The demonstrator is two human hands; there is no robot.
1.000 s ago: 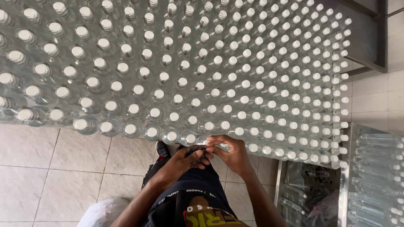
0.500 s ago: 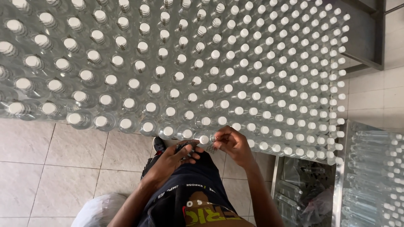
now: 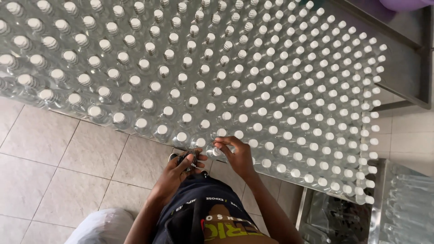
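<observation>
Single view only, head-mounted cam, pointing steeply down and slightly forward. Wearer's own torso and forearms enter from bottom centre, so both hands sit close to the lens: left hand (image 3: 178, 169), right hand (image 3: 237, 156). The field of capped clear bottles (image 3: 253, 86) fills the upper two thirds, its near edge right at the hands, far rows running out the top. Tiled floor (image 3: 54, 153) lower left, bottle crate (image 3: 402, 203) at the lower right edge

clear bottles (image 3: 217, 81), white caps (image 3: 181, 136), beige tiles (image 3: 40, 149)
</observation>
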